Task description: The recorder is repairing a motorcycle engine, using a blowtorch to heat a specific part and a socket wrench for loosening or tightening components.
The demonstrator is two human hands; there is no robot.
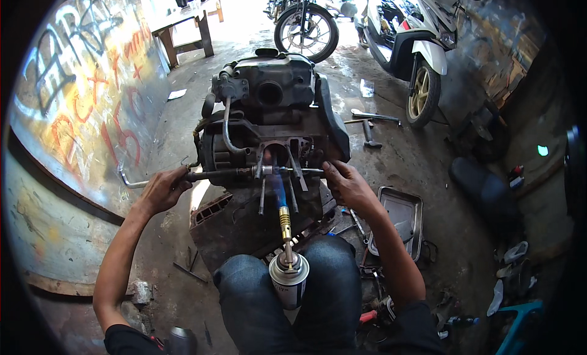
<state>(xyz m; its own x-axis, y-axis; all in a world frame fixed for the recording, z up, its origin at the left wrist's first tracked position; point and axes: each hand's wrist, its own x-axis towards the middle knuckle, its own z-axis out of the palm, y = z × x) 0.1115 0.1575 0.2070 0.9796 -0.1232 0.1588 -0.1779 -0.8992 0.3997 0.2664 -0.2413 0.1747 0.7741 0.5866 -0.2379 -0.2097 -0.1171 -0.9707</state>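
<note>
- Left hand [164, 189] wrapped in a fist round the handle of a long metal wrench [208, 175], held level and reaching right into the engine.
- Right hand [345, 182] pressed against the right side of the engine block [269, 120], fingers curled on its edge.
- Engine block sitting on bricks [211, 209] on the concrete floor, straight ahead of the knees.
- Gas torch canister [288, 278] clamped upright between the knees, brass nozzle pointed at the engine's lower centre.
- Metal tray [400, 217] on the floor to the right; a hammer [368, 134] beyond it.
- White scooter [416, 43] parked behind, well apart.
</note>
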